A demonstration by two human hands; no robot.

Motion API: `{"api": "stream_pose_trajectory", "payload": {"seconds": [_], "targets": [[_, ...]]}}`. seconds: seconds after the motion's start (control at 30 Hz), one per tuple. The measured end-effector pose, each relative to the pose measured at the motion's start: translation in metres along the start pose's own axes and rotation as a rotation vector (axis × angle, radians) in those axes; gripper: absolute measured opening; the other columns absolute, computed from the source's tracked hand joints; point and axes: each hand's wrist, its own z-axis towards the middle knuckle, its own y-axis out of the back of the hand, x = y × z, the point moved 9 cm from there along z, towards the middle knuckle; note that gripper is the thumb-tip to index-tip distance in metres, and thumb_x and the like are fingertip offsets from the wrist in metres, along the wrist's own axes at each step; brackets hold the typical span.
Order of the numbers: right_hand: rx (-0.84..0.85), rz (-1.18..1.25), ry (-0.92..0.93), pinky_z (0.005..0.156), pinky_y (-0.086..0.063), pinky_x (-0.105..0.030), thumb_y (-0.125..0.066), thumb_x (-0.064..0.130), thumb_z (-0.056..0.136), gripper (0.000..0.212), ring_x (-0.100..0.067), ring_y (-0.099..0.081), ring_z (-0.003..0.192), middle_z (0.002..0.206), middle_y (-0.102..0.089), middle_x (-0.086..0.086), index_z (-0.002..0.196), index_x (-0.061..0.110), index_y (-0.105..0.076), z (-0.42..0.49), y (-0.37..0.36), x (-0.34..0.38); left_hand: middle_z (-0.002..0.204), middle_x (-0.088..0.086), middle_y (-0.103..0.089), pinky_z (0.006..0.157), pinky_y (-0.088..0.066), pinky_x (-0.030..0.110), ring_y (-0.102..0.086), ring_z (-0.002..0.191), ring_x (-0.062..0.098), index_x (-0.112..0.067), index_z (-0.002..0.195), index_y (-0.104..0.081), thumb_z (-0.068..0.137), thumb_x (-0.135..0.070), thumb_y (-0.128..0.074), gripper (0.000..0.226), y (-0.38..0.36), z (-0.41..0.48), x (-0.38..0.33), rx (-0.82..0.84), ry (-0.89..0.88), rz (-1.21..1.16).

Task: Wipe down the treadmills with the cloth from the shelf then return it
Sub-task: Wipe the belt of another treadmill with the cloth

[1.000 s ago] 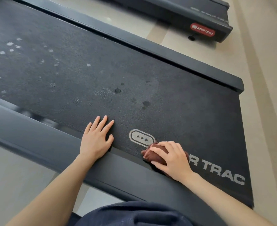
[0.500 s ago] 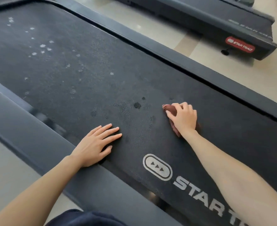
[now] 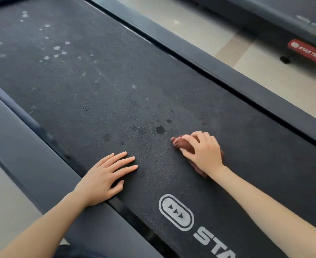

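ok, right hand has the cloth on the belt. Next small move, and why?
Probably sweep the cloth leftward and ahead over the dark spots. The right hand grips it pressed on the treadmill belt, and those spots lie just beyond its fingertips, looking unwiped; pale specks wait further up. The left hand rests flat on the belt, bracing.

We see a black, grainy treadmill belt (image 3: 116, 81) flecked with whitish spots and a few darker blots, its logo (image 3: 175, 212) printed pale grey. The cloth (image 3: 183, 144) is reddish brown. The floor (image 3: 200, 30) is beige; the far treadmill (image 3: 265, 12) carries a red badge (image 3: 309, 51).
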Motion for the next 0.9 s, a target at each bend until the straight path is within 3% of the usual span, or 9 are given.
{"api": "stream_pose_trajectory", "payload": {"seconds": [0.13, 0.23, 0.37, 0.47, 0.57, 0.63, 0.8, 0.9], "targets": [[0.096, -0.063, -0.478, 0.083, -0.039, -0.043, -0.057, 0.046, 0.088, 0.041, -0.036, -0.051, 0.101, 0.11, -0.056, -0.015, 0.117, 0.017, -0.058, 0.051, -0.017, -0.09, 0.147, -0.011, -0.039, 0.113, -0.019, 0.039, -0.029, 0.14, 0.018, -0.032, 0.136, -0.048, 0.086, -0.032, -0.039, 0.051, -0.001, 0.001, 0.0, -0.018, -0.01, 0.006], [0.106, -0.092, -0.64, 0.089, -0.038, -0.044, -0.048, 0.046, 0.093, 0.045, -0.038, -0.048, 0.105, 0.12, -0.051, -0.019, 0.122, 0.011, -0.051, 0.078, -0.027, -0.09, 0.147, -0.011, -0.038, 0.114, -0.018, 0.039, -0.028, 0.14, 0.017, -0.033, 0.136, -0.048, 0.086, -0.031, -0.039, 0.051, -0.001, 0.001, 0.001, -0.03, -0.001, 0.02], [0.136, -0.079, -0.344, 0.085, -0.039, -0.039, -0.047, 0.048, 0.093, 0.046, -0.033, -0.049, 0.099, 0.117, -0.052, -0.017, 0.125, 0.014, -0.05, 0.068, -0.025, -0.023, 0.148, -0.011, -0.037, 0.114, -0.018, 0.038, -0.027, 0.14, 0.016, -0.033, 0.137, -0.047, 0.086, -0.03, -0.04, 0.052, -0.003, 0.0, 0.001, -0.02, 0.004, 0.042], [0.096, 0.051, -0.086, 0.075, -0.047, -0.039, -0.056, 0.046, 0.087, 0.041, -0.03, -0.054, 0.086, 0.103, -0.057, -0.014, 0.114, 0.015, -0.06, 0.028, -0.011, 0.02, 0.148, -0.011, -0.036, 0.114, -0.017, 0.038, -0.026, 0.141, 0.016, -0.033, 0.138, -0.046, 0.087, -0.03, -0.038, 0.052, -0.003, -0.001, -0.001, -0.024, 0.023, 0.06], [0.036, 0.014, 0.133, 0.065, -0.048, -0.038, -0.06, 0.047, 0.08, 0.039, -0.03, -0.056, 0.076, 0.092, -0.059, -0.01, 0.105, 0.017, -0.065, -0.005, 0.0, 0.029, 0.147, -0.01, -0.037, 0.115, -0.021, 0.04, -0.028, 0.14, 0.018, -0.032, 0.137, -0.047, 0.087, -0.03, -0.036, 0.051, -0.001, -0.002, -0.004, -0.021, 0.041, 0.067], [0.044, -0.052, 0.024, 0.066, -0.046, -0.04, -0.062, 0.045, 0.08, 0.039, -0.033, -0.056, 0.077, 0.092, -0.059, -0.012, 0.105, 0.015, -0.065, 0.014, -0.004, 0.0, 0.147, -0.009, -0.038, 0.114, -0.026, 0.042, -0.028, 0.14, 0.019, -0.031, 0.137, -0.047, 0.087, -0.029, -0.035, 0.052, 0.0, -0.002, -0.006, -0.018, 0.042, 0.074], [0.133, -0.063, -0.486, 0.09, -0.038, -0.044, -0.048, 0.045, 0.094, 0.046, -0.039, -0.049, 0.106, 0.122, -0.051, -0.02, 0.125, 0.011, -0.05, 0.098, -0.033, -0.054, 0.146, -0.009, -0.04, 0.113, -0.026, 0.043, -0.03, 0.139, 0.019, -0.031, 0.135, -0.05, 0.085, -0.029, -0.037, 0.051, 0.0, -0.001, -0.003, -0.017, 0.031, 0.071], [0.129, -0.069, -0.448, 0.09, -0.038, -0.043, -0.045, 0.045, 0.095, 0.046, -0.039, -0.048, 0.106, 0.123, -0.048, -0.021, 0.126, 0.01, -0.047, 0.122, -0.039, -0.011, 0.147, -0.01, -0.038, 0.115, -0.022, 0.042, -0.027, 0.141, 0.017, -0.032, 0.136, -0.048, 0.085, -0.03, -0.038, 0.052, -0.003, -0.001, -0.003, -0.005, 0.025, 0.055]]}}
